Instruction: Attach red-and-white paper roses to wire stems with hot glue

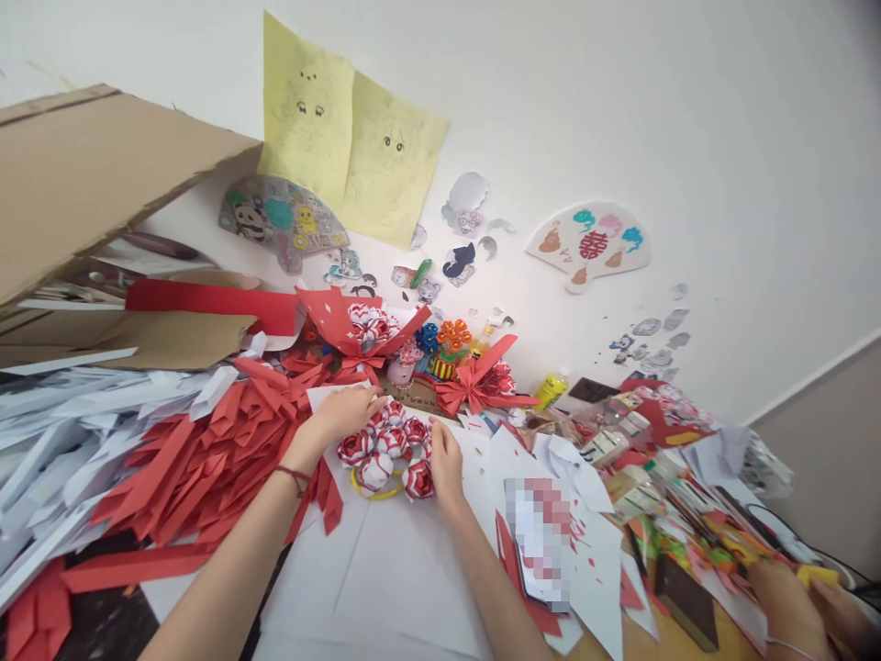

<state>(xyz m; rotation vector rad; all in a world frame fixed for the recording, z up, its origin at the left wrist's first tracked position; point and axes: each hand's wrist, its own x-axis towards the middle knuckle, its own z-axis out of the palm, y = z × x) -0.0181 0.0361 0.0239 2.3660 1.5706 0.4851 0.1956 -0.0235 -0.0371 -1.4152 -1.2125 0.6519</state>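
A bunch of red-and-white paper flowers [392, 443] sits on white paper [372, 569] before me. Bent over the bunch's back left edge, my left hand [352, 409] has its fingers curled onto the flowers there. My right hand [446, 462] closes against the bunch's right side, its fingertips partly hidden behind a flower. Under the front blooms shows part of a yellow ring [377, 493]; the stems are out of sight.
Folded red paper strips [220, 450] and white strips [55, 450] pile up on the left. Two red-wrapped bouquets [368, 335] stand behind. A phone [540, 546] lies at right, near bottles [630, 491]. Another person's hand [785, 606] is at far right, below a wall fan [592, 243].
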